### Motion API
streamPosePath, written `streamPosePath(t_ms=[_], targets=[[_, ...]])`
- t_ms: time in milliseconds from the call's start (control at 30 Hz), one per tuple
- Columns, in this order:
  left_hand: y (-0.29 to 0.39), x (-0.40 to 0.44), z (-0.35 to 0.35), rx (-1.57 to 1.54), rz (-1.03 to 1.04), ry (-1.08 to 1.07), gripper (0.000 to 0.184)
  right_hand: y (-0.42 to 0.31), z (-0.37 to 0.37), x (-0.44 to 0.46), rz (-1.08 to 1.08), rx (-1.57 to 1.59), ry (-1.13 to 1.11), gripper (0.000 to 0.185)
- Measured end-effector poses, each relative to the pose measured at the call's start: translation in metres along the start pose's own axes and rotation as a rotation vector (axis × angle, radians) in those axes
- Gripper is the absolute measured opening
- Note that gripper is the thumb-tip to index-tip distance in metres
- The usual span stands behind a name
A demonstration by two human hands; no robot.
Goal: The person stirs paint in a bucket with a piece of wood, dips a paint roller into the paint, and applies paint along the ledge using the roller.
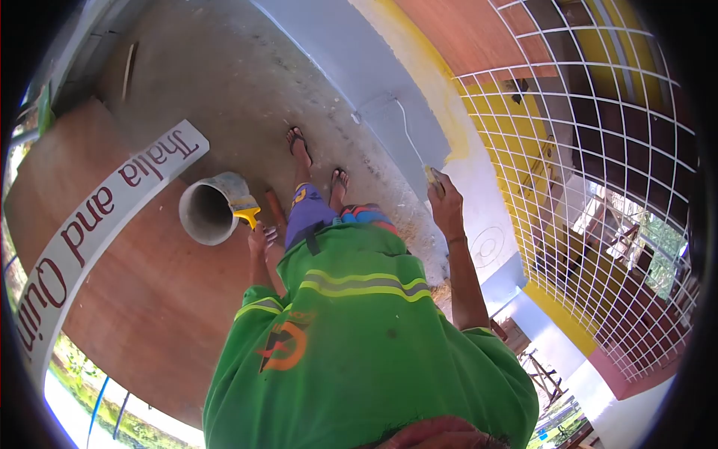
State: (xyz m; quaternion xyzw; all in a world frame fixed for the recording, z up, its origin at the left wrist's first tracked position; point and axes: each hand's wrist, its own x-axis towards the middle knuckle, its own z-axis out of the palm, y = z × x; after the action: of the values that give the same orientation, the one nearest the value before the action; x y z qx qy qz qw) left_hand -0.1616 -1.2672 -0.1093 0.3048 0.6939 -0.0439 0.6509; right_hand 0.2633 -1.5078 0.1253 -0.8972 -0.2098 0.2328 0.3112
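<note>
My right hand [446, 203] is closed round the handle of a paint roller [404, 123]. Its thin wire frame runs up to the grey-painted lower wall [366, 60], where the roller end lies near the wall's bottom edge. On the other side, my left hand [259, 238] grips a yellow-handled paintbrush [245, 212]. The brush head overlaps the rim of a grey cylindrical container [233, 185], whose open mouth faces left. Whether that hand also supports the container cannot be made out.
Beside the container is a brown board [142, 299] with a white lettered strip [93, 217] across it. White wire mesh [568, 165] covers an opening at right, above yellow and white wall paint [449, 112]. My sandalled feet [298, 142] stand on the concrete floor [224, 90].
</note>
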Motion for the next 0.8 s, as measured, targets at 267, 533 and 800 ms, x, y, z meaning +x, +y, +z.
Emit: streamPosePath(t_ms=[267, 533, 800], targets=[[0.024, 0.017, -0.044, -0.282, 0.051, 0.167, 0.039, -0.134, 0.104, 0.193, -0.208, -0.029, 0.051, 0.032], [0.035, 0.02, -0.046, -0.325, 0.08, 0.254, 0.032, -0.263, 0.185, 0.355, -0.229, -0.12, 0.031, 0.033], [0.04, 0.014, -0.046, -0.294, 0.11, 0.268, 0.035, -0.292, 0.16, 0.412, -0.218, -0.173, 0.038, 0.036]])
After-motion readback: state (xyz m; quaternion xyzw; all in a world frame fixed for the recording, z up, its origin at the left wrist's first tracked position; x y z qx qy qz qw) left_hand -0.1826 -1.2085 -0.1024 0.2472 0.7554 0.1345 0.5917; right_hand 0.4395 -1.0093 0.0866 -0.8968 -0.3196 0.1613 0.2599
